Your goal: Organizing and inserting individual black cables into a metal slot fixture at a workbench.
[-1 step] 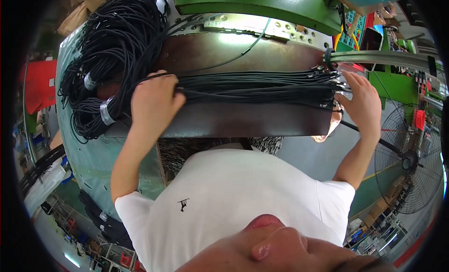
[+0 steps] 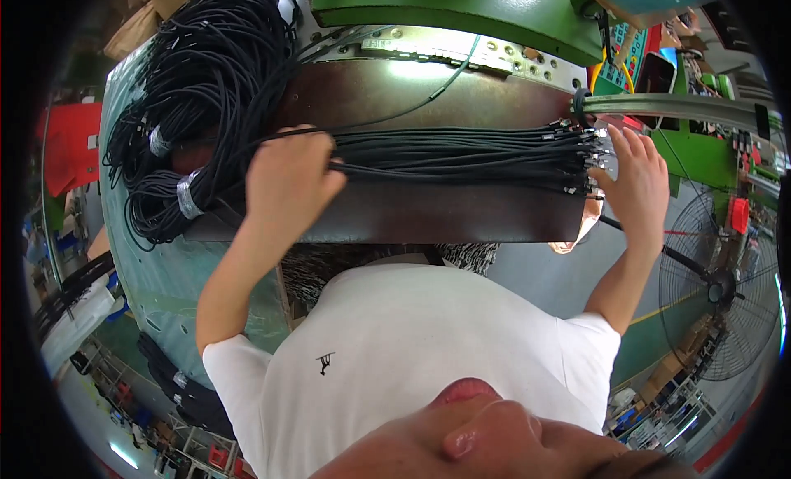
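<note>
A bundle of black cables (image 2: 445,156) lies stretched from left to right across the brown work surface (image 2: 428,215). My left hand (image 2: 290,176) is closed over the bundle's left part, its thumb along the near side. At the other end, metal-tipped connectors (image 2: 595,154) stick out in an uneven row. Beside these tips is my right hand (image 2: 636,172), fingers apart and thumb spread, holding nothing; whether it touches the tips I cannot tell. One loose cable (image 2: 412,107) curves behind the bundle up to the metal plate.
A large heap of black cables (image 2: 222,75), tied in places with silvery wraps, fills the left side. Behind the surface stand a green machine body (image 2: 461,14) and a drilled metal plate (image 2: 445,49). A metal bar (image 2: 676,104) juts in at right, above a fan (image 2: 721,289).
My left hand has slid a little to the right along the bundle. The cable ends at right are fanned slightly wider, with my right hand still beside them.
</note>
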`<action>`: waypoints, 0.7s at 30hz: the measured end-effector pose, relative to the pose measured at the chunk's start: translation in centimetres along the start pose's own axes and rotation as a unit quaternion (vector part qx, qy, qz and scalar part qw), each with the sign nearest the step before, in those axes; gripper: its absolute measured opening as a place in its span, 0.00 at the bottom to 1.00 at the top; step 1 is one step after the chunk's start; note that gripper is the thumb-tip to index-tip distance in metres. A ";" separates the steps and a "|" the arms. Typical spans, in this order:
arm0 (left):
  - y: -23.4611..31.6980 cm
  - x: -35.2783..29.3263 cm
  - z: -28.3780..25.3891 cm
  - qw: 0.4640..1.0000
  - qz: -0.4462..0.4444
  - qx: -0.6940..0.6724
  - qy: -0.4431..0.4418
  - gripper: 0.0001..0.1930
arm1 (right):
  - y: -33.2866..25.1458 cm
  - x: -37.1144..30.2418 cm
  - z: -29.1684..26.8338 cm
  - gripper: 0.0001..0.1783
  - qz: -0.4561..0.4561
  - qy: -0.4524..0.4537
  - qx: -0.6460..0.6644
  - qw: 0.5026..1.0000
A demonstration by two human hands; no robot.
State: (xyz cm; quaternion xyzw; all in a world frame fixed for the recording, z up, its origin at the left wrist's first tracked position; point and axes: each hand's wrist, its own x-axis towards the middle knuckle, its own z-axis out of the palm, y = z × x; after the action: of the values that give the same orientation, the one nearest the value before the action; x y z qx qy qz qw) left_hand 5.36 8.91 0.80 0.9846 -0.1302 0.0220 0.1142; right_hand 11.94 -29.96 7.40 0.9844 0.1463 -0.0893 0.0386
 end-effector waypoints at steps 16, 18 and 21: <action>9.4 7.4 -1.1 0.881 0.095 -0.385 -0.257 0.12 | -0.8 -3.9 3.3 0.27 -0.051 0.421 -0.069 0.903; 10.8 8.9 0.6 0.853 0.157 -0.384 -0.316 0.18 | -0.9 -3.5 3.0 0.30 -0.034 0.307 -0.069 0.948; 14.8 13.1 2.5 0.741 0.026 -0.444 -0.504 0.20 | -1.3 -3.7 3.5 0.38 -0.036 0.159 0.065 0.984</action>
State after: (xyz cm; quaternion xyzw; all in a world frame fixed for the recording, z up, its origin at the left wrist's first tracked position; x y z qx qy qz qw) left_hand 14.13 -8.87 2.62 0.6861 -0.1898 -0.5344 0.4557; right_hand 7.50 -30.15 4.62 0.9807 0.1793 0.0578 -0.0527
